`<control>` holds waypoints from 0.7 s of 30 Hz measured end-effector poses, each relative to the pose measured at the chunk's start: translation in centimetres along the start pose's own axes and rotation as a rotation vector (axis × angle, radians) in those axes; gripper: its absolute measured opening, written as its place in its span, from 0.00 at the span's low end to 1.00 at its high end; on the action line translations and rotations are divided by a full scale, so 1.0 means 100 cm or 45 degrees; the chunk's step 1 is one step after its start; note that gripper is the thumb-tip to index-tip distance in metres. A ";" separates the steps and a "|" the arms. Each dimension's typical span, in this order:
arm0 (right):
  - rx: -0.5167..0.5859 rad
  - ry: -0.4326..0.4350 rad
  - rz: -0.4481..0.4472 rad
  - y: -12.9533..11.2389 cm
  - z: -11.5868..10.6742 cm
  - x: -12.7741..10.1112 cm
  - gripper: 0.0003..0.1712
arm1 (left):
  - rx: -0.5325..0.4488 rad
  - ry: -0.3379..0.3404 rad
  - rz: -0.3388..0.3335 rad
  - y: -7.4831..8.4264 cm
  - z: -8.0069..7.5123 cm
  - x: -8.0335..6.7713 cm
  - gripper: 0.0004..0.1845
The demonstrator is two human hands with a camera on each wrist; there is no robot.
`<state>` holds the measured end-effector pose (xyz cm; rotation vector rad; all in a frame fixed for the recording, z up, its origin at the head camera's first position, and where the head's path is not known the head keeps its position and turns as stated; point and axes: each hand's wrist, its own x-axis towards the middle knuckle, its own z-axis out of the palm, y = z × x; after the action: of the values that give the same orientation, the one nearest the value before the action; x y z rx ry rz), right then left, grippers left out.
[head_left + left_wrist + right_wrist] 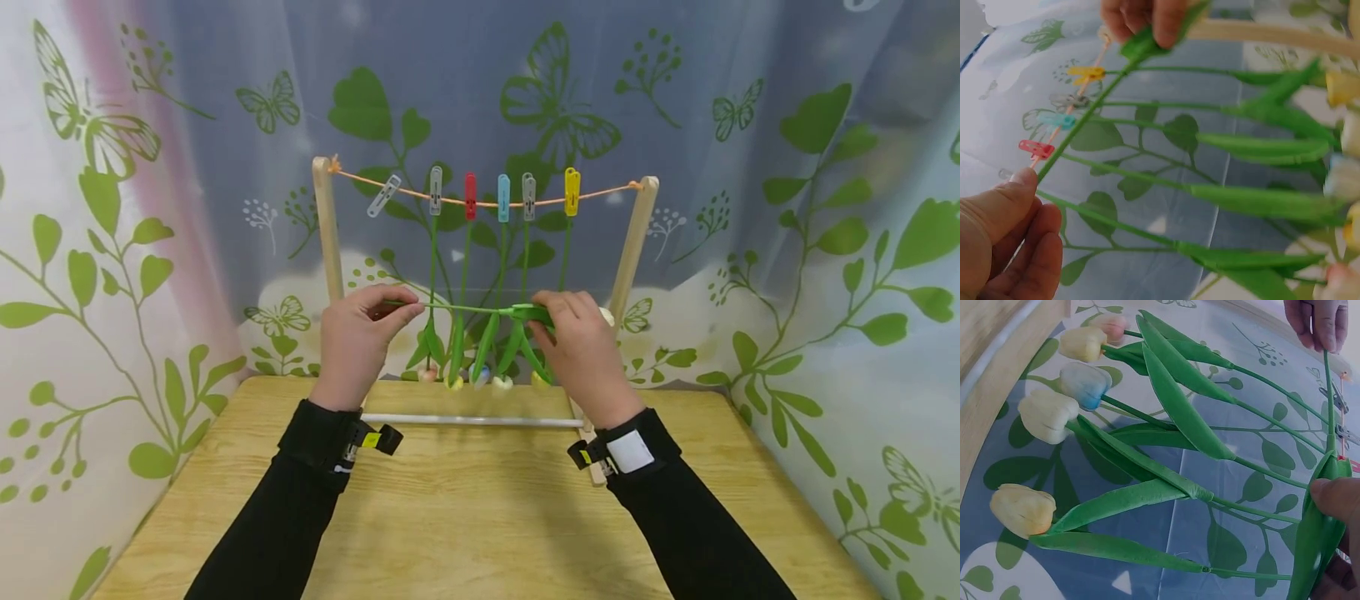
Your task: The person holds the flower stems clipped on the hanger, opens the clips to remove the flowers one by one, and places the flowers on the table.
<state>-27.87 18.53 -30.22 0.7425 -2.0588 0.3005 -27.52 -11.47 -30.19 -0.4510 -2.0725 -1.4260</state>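
An artificial tulip [480,309] is held level in front of the hanging row. My left hand [360,337] pinches its thin green stem near the end, thumb against fingertips. Around the leaves close to the flower head, my right hand [588,350] grips the same tulip; a pale bit of the head shows past the knuckles. Behind it several tulips hang head down from clothespins on an orange string [487,204]. Their heads include a blue and white one [1087,384] and a yellow one [1022,509]. A grey clothespin [384,196] at the string's left end hangs tilted with no flower.
Two wooden posts [633,237] carry the string, joined low down by a white rod [472,421]. The frame stands on a wood-grain table [465,517]. A curtain [465,75] printed with green leaves and butterflies surrounds the table at the back and sides.
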 end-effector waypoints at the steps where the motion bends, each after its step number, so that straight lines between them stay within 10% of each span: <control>1: 0.004 0.005 0.000 -0.001 0.000 -0.001 0.17 | 0.058 0.001 0.031 0.000 0.000 -0.001 0.08; 11: 0.021 0.024 0.037 -0.005 0.005 -0.011 0.15 | 0.545 0.040 0.500 -0.015 0.005 -0.011 0.07; 21: 0.018 0.021 0.049 -0.006 0.009 -0.014 0.14 | 0.617 0.099 0.581 -0.022 0.010 -0.015 0.05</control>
<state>-27.60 18.18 -31.92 0.7076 -2.0592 0.3418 -27.89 -11.28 -33.00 -0.6011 -1.9952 -0.6434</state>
